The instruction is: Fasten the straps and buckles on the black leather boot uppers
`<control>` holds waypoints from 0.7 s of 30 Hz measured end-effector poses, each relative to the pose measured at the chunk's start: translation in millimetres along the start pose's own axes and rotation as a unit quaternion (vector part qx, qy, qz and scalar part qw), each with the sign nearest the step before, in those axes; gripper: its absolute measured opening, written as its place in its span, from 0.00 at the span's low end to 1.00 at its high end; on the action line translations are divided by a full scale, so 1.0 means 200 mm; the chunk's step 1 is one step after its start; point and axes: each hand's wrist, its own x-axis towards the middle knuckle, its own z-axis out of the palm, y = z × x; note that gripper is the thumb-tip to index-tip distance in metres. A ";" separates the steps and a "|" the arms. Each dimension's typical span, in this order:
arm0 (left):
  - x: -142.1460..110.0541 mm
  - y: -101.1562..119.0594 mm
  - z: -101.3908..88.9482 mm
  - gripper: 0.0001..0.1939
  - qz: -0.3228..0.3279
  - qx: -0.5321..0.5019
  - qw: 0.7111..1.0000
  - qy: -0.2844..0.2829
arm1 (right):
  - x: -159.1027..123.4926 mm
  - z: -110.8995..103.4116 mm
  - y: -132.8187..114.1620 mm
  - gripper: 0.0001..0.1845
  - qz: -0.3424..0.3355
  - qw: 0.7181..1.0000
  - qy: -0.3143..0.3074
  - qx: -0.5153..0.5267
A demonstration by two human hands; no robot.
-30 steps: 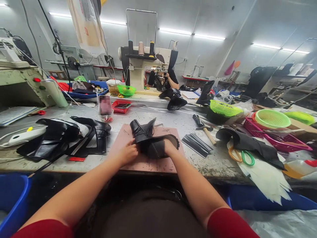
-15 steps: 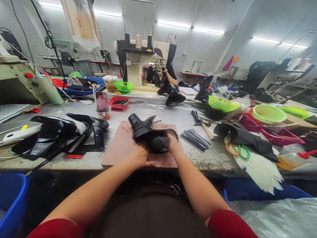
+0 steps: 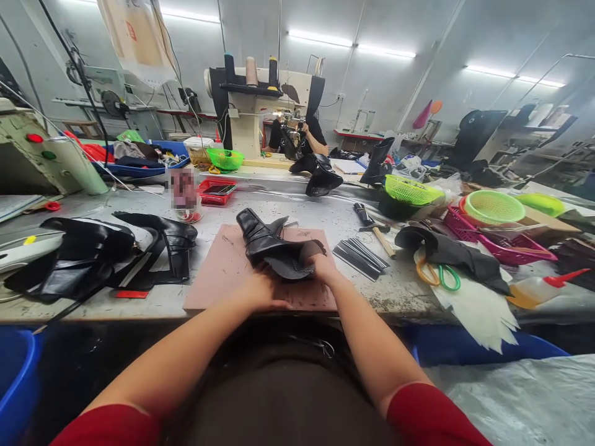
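A black leather boot upper lies on a pink cutting mat at the near edge of the workbench. My left hand grips its near lower edge, fingers curled under the leather. My right hand pinches the right rim of the same piece. The fingertips of both hands are partly hidden by the leather.
Black boot uppers are piled at the left. A hammer, black strips, scissors, green baskets and a glue bottle lie at the right. Another person works at a sewing machine behind. A blue bin stands lower left.
Both hands drew the boot upper nearer to the bench edge and turned it flatter on the mat. The left hand shifted to the right, under its near edge.
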 end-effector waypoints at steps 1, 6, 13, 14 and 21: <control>0.00 0.01 0.00 0.41 0.005 -0.006 1.000 -0.003 | 0.00 0.00 0.00 0.08 0.005 1.000 -0.003 0.000; 0.03 0.06 0.00 0.42 0.019 -0.013 1.000 -0.018 | 0.01 0.01 -0.01 0.07 0.012 1.000 -0.011 0.015; 0.00 0.08 0.05 0.45 0.011 -0.020 0.999 -0.026 | 0.00 -0.09 0.02 0.10 -0.017 0.996 0.035 0.075; -0.03 0.06 0.06 0.43 0.020 -0.016 0.999 -0.032 | -0.01 -0.11 0.03 0.11 -0.019 0.996 0.034 0.079; -0.15 -0.03 0.06 0.39 0.056 -0.010 0.998 -0.007 | -0.14 -0.11 -0.01 0.30 -0.093 0.988 -0.095 0.076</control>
